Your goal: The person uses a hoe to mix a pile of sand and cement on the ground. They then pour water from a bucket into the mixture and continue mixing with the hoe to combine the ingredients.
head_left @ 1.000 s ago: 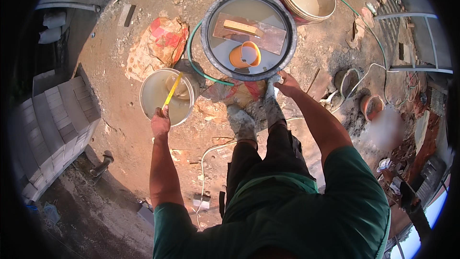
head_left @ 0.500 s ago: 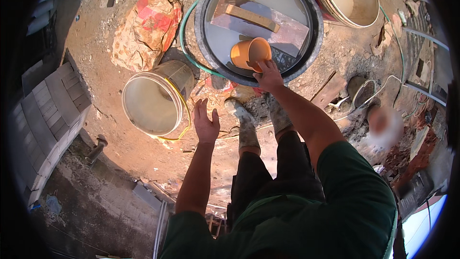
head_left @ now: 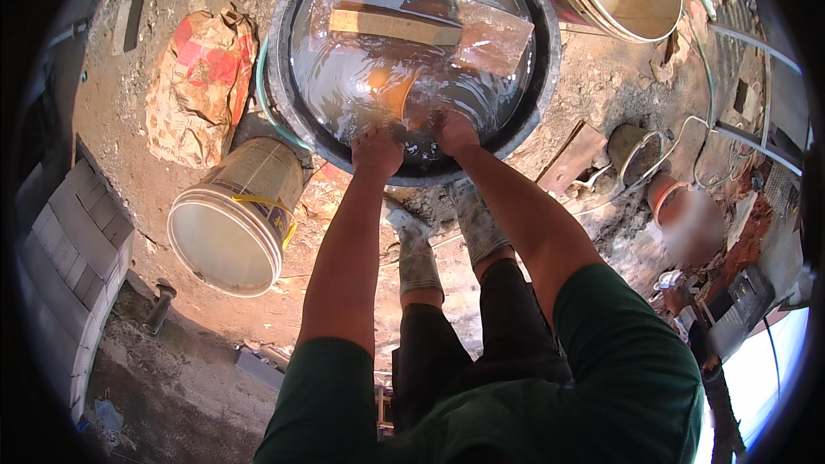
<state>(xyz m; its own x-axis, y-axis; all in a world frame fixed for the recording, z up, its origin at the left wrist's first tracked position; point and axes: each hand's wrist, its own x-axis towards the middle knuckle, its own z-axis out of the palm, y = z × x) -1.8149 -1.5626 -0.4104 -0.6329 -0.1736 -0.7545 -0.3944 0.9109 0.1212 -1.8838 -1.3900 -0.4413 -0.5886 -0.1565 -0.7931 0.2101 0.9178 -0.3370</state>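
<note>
A round black tub (head_left: 544,60) of cloudy water stands in front of my boots. In it an orange bucket (head_left: 391,90) lies on its side, mostly under the water, its mouth toward the right. My right hand (head_left: 455,133) is at the bucket's mouth, fingers curled in the water around its rim. My left hand (head_left: 378,151) reaches over the tub's near edge by the bucket's lower side; splashing water hides its fingertips. Beyond the bucket, a flat reddish board with a wooden strip (head_left: 394,26) as its handle lies in the water.
A white bucket (head_left: 225,241) of cloudy liquid stands left of the tub, below a crumpled paper sack (head_left: 202,86). Another large bucket (head_left: 640,21) is at the far right. A green hose (head_left: 264,94) curves past the tub. Grey blocks (head_left: 73,249) are stacked at the left.
My left hand has come from beside the white bucket into the tub. The orange bucket has gone from floating to mostly submerged, and the water now ripples. The view has shifted.
</note>
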